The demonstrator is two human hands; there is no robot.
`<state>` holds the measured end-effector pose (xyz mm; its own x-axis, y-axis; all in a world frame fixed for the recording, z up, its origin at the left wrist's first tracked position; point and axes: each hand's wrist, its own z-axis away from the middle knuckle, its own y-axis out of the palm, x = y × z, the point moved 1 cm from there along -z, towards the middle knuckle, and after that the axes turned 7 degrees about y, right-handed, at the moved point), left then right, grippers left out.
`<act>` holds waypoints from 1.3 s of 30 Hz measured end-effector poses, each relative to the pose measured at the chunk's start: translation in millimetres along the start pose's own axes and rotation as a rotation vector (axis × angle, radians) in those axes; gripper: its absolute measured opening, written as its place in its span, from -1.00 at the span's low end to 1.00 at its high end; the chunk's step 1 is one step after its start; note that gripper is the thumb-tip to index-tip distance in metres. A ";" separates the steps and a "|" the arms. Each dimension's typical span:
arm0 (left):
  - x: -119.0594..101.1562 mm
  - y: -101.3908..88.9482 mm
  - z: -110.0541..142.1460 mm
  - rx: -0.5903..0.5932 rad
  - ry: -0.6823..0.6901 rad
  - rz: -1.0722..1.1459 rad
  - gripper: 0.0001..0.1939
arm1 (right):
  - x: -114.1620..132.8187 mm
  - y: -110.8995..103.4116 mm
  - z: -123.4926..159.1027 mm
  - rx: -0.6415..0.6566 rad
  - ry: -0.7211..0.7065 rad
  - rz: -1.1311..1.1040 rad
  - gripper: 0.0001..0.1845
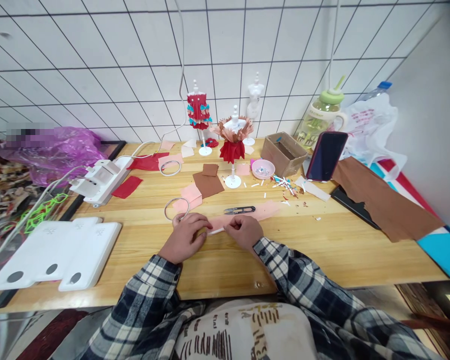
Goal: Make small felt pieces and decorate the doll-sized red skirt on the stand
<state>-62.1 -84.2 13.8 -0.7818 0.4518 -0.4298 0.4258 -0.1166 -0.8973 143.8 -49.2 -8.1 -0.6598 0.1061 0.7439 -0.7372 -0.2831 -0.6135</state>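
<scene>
My left hand [186,237] rests on the table, its fingers stretched out and their tips on a pink sheet [264,211] of thin paper or cloth. A narrow white strip [216,231] lies along the sheet's near edge between my hands. My right hand [244,232] is closed in a pinch at the strip's right end; its fingertips are partly hidden. Just beyond my hands, thread snips [240,210] lie on the sheet. A metal ring [165,210] is by my left knuckles, partly over pink squares [191,196].
Small dress forms stand behind, one in a red and pink dress [232,150]. Brown squares [209,184], a pink bowl [263,169], scraps [287,185], a cardboard box [285,155] and a phone [327,156] lie beyond. A power strip [105,182] and white device [56,250] are left.
</scene>
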 end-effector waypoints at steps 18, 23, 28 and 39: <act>0.3 2.8 1.4 -0.001 0.005 -0.006 -0.64 | 0.1 1.8 -2.2 -0.001 0.013 -0.102 -0.77; -0.2 0.5 0.6 0.005 0.013 0.010 -0.64 | -0.5 2.1 -4.4 0.033 -0.019 -0.122 -0.76; 1.3 0.2 0.7 0.005 0.026 0.023 -0.68 | 5.0 1.2 -2.0 -0.010 0.001 -0.007 -0.78; -0.2 8.4 -3.0 -0.028 -0.034 -0.041 -0.78 | 9.3 0.9 1.4 -0.043 0.028 0.135 -0.81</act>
<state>-57.0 -82.7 6.6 -0.8137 0.4249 -0.3967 0.4055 -0.0740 -0.9111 137.3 -49.8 -1.3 -0.7568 0.0966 0.6465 -0.6465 -0.2560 -0.7186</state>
